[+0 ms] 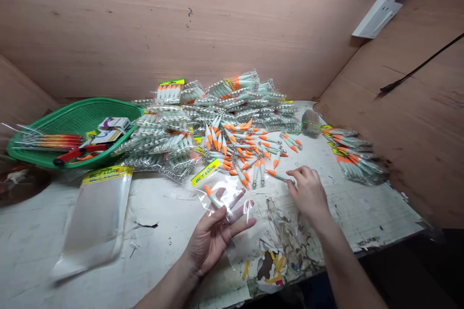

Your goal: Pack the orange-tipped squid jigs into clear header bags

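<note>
My left hand [213, 239] holds a clear plastic bag [232, 193] with a yellow "BCT LURE" header, thumb on top and the other fingers spread beneath. One squid jig [213, 196], white with an orange tip, shows at the bag under my thumb; whether it is fully inside I cannot tell. To the right, my right hand [310, 193] pinches the hook end of another squid jig [277, 174] lying on the table. A loose pile of the same orange and white squid jigs [246, 145] spreads just beyond both hands.
Packed lure bags [232, 101] are heaped along the back wall. A green basket [83, 106] with pliers [72, 154] and red lures stands left, behind a stack of bags [97, 217]. More filled bags [355, 154] lie right. The white table [163, 260] has a worn front edge.
</note>
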`<state>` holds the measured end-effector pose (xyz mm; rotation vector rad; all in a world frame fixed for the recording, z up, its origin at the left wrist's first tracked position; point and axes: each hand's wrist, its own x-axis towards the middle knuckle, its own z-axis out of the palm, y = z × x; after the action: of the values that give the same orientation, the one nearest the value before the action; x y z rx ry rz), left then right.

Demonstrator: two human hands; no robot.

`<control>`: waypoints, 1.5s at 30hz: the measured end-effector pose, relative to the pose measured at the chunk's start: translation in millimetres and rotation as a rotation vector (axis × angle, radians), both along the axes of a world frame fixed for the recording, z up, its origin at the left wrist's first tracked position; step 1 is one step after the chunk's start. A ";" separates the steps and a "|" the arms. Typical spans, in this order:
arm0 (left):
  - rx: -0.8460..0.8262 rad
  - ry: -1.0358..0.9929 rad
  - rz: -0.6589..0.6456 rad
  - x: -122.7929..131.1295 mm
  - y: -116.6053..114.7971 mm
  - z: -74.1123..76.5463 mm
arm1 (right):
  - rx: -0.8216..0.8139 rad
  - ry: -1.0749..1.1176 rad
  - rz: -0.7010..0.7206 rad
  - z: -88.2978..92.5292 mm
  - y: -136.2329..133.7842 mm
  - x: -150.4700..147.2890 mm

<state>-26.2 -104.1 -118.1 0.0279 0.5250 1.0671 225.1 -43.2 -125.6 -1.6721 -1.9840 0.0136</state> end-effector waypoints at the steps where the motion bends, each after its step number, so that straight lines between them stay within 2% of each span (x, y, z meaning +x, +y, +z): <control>1: -0.009 -0.001 0.002 0.7 0.3 0.2 | -0.041 -0.016 0.032 -4.9 11.3 13.6; 4: -0.094 0.028 0.017 2.3 3.5 -1.4 | -0.141 -0.019 0.172 -13.5 22.7 38.3; 6: -0.133 0.075 0.028 2.8 6.0 -3.4 | -0.188 -0.020 0.257 -15.2 14.3 43.0; 10: -0.088 0.142 0.052 2.3 6.8 -4.2 | -0.217 -0.024 0.409 -17.5 -10.4 40.6; 15: -0.094 0.160 0.093 0.1 5.7 -0.1 | -0.158 0.007 0.428 -22.4 -18.5 33.0; 19: -0.143 0.143 0.054 -1.6 8.3 -1.3 | -0.159 0.027 0.461 -19.2 -18.2 30.1; 24: -0.143 0.076 0.024 -3.1 11.3 -3.8 | -0.224 -0.020 0.567 -17.1 -20.5 34.5; 28: -0.157 0.073 0.019 -2.4 10.9 -3.9 | -0.204 0.016 0.556 -16.0 -21.0 35.0; 30: -0.159 0.097 0.029 -1.3 10.2 -4.1 | -0.197 0.087 0.535 -7.1 -24.6 32.7; 33: -0.160 0.129 0.056 0.3 9.4 -4.9 | -0.185 0.314 0.512 22.0 -38.9 24.4; 34: -0.158 0.135 0.066 0.7 9.3 -5.4 | -0.196 0.399 0.556 34.6 -45.5 19.7; 36: -0.145 0.136 0.077 1.1 9.2 -6.6 | -0.300 0.477 0.731 59.7 -59.0 6.5; 38: -0.126 0.127 0.077 1.3 9.1 -7.7 | -0.470 0.360 0.917 77.2 -70.1 -12.1; 39: -0.120 0.123 0.075 1.4 8.8 -8.1 | -0.512 0.265 0.961 80.8 -74.3 -22.9; 41: -0.117 0.128 0.069 2.2 8.0 -8.2 | -0.444 0.108 0.942 76.4 -79.7 -44.9; 45: -0.126 0.147 0.028 4.8 5.9 -6.0 | -0.010 -0.053 0.749 40.1 -83.3 -76.9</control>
<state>-21.4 -98.2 -124.2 -0.0119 0.7266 1.0623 148.2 -126.5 -85.5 -0.8518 -2.5316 0.2505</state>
